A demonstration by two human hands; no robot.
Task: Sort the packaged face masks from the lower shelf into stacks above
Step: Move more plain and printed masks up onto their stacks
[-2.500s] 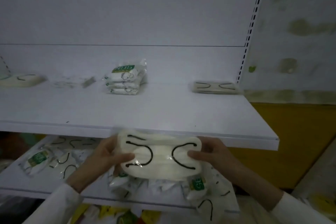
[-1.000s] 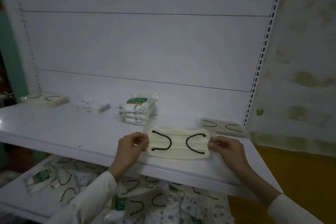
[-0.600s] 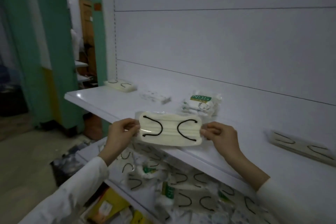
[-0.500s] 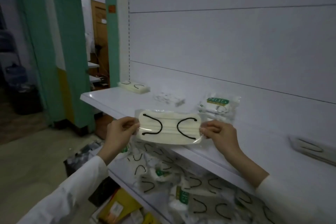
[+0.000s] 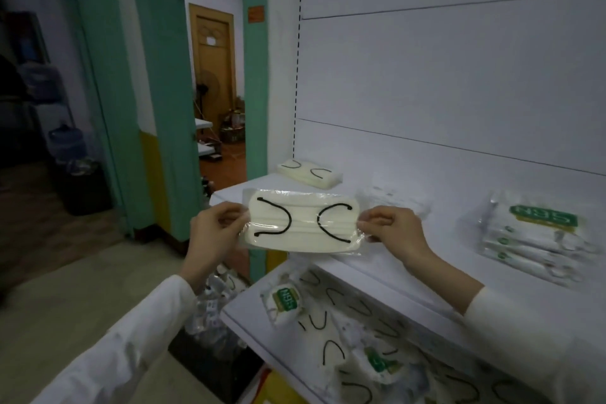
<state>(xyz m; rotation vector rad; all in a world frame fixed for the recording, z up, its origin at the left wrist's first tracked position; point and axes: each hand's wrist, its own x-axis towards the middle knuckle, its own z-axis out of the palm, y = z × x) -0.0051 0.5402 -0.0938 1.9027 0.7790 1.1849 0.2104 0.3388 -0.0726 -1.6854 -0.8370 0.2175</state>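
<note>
Left hand (image 5: 218,226) and right hand (image 5: 392,229) both up in front of the shelving, each pinching one short end of a packaged cream mask (image 5: 301,225). Left fingers (image 5: 229,215) are curled and narrow, thumb and forefinger closed on the clear wrapper edge. Right fingers (image 5: 373,218) do the same on the other end. The pack is stretched flat between the hands, face toward the camera, black ear loops showing. It hangs in the air in front of the left end of the upper shelf (image 5: 452,239), not touching it.

On the upper shelf:
- a cream mask stack (image 5: 308,174) sits at the far left back, just beyond the held pack
- a blurred clear-wrapped stack (image 5: 393,198) lies behind the right hand
- an N95 stack (image 5: 531,239) with green labels is to the right, well apart from the hands

The lower shelf (image 5: 246,311) is below the hands and carries a loose pile of masks (image 5: 344,321) with black loops. A green-label N95 pack (image 5: 283,300) lies near its left corner.

White sleeves on both arms. To the left are a green door frame (image 5: 164,92), a wooden door (image 5: 213,75) beyond it and a water bottle (image 5: 67,141) in the dark room.
</note>
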